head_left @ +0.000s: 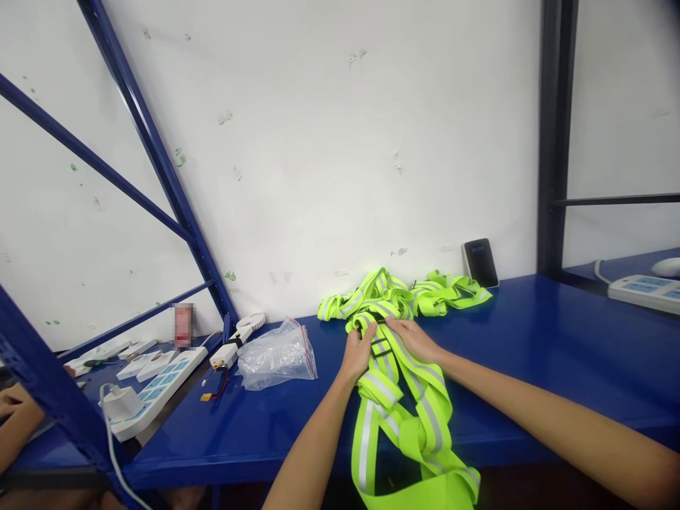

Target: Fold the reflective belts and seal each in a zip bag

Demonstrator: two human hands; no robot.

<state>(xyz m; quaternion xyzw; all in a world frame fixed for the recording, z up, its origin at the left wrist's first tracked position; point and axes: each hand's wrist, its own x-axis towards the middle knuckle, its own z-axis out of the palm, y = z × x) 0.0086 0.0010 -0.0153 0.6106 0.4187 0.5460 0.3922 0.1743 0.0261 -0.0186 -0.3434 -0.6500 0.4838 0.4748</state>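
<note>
A neon yellow-green reflective harness (pixel 435 418) of silver-striped straps lies bunched across the blue table, with its lower loops hanging over the front edge. My left hand (pixel 357 348) is closed round its straps beside a black buckle (pixel 380 347). From the right, my right hand (pixel 414 340) pinches the strapping close to the same spot. More straps of the same kind (pixel 451 292) lie heaped behind both hands, against the wall. How the straps run between my fingers is partly hidden.
Left of the harness are a clear zip bag (pixel 279 354), a white handheld fan (pixel 239 340) and a small wired connector (pixel 207 397). A phone (pixel 481 262) leans on the wall. Power strips (pixel 159 393) flank the blue rack posts. Another person's hand (pixel 18 411) shows at far left.
</note>
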